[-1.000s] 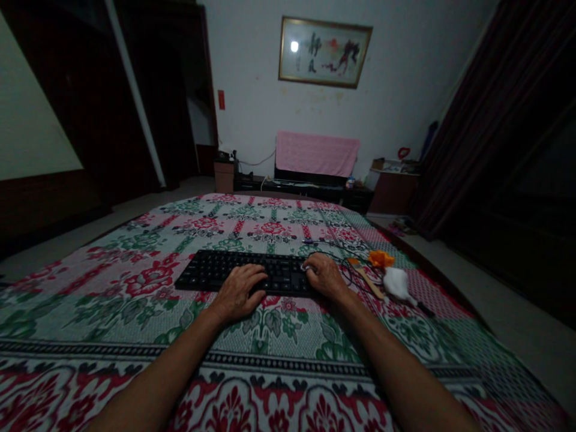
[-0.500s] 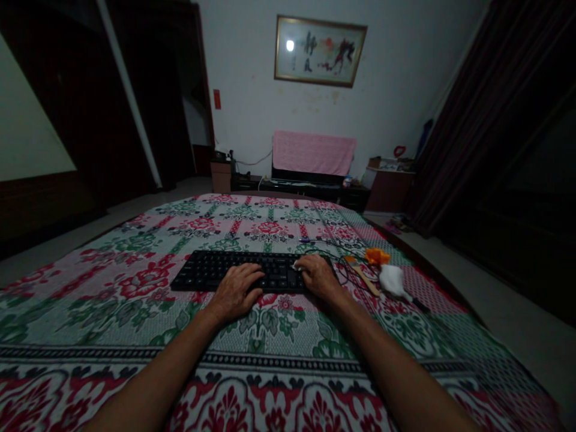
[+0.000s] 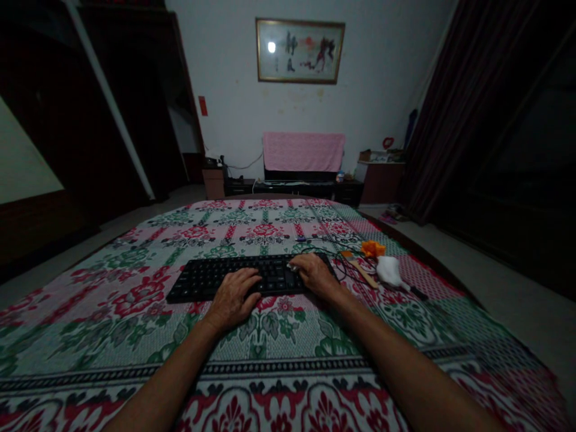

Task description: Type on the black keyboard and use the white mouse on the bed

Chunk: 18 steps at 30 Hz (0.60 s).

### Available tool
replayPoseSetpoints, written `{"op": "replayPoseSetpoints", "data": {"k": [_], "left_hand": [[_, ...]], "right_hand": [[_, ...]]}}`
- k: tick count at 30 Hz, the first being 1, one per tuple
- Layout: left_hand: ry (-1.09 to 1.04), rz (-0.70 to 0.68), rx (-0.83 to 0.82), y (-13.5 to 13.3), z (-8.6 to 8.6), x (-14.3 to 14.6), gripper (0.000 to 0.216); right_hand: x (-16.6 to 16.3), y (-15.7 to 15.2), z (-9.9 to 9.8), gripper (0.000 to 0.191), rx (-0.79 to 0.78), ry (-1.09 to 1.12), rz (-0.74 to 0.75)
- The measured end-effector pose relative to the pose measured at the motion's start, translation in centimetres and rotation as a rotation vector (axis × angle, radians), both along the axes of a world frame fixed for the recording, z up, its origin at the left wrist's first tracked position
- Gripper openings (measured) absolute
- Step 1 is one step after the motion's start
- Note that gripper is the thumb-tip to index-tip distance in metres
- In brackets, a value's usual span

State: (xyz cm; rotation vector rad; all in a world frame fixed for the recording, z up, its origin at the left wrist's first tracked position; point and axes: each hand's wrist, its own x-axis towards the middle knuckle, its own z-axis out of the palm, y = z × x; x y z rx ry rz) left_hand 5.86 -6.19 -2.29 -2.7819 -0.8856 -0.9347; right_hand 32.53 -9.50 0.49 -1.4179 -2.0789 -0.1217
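A black keyboard [image 3: 198, 279] lies on the flowered cloth [image 3: 265, 231]. My left hand [image 3: 236, 294] rests on its near edge and middle keys, fingers stretched out and thumb apart, holding nothing. Over the right part of the keys, my right hand [image 3: 315, 275] is closed, its fingertips pinching a small white wad [image 3: 291, 267] against the keyboard. Whether the wad is tissue or cloth is too small to tell. My right hand and wrist hide part of the keyboard's right end.
Right of the keyboard lie a black cable [image 3: 341, 273], a flat brush with a wooden handle [image 3: 366, 276], an orange crumpled thing [image 3: 373, 248] and a white bulb-shaped thing with a black tip [image 3: 390, 273]. A pen [image 3: 306, 239] lies beyond the keyboard.
The whole view has shifted and levelled a little as the head turned. Both hands stay at nearly the same places on the keyboard, the right still pinching the white wad.
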Motion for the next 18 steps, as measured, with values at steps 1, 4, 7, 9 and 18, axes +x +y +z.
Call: {"op": "replayPoseSetpoints", "data": {"k": [1,4,7,9,18], "left_hand": [[0.0,0.0,0.0,0.0,0.0,0.0,0.034],[-0.001,-0.003,0.002,0.0,0.1,0.0,0.034],[-0.004,-0.008,0.01,0.0,0.1,0.0,0.034],[0.0,-0.01,0.015,0.1,0.1,0.0,0.034],[0.004,0.0,0.025,0.2,-0.1,0.0,0.034]], "right_hand": [[0.0,0.0,0.0,0.035,-0.016,-0.013,-0.004],[-0.2,-0.2,0.0,0.031,-0.038,-0.051,-0.007],[-0.5,-0.5,0.3,0.028,-0.047,-0.089,-0.016],[-0.8,-0.7,0.6,0.025,-0.058,-0.11,-0.033],[0.2,-0.1,0.5,0.026,0.048,0.032,-0.032]]}}
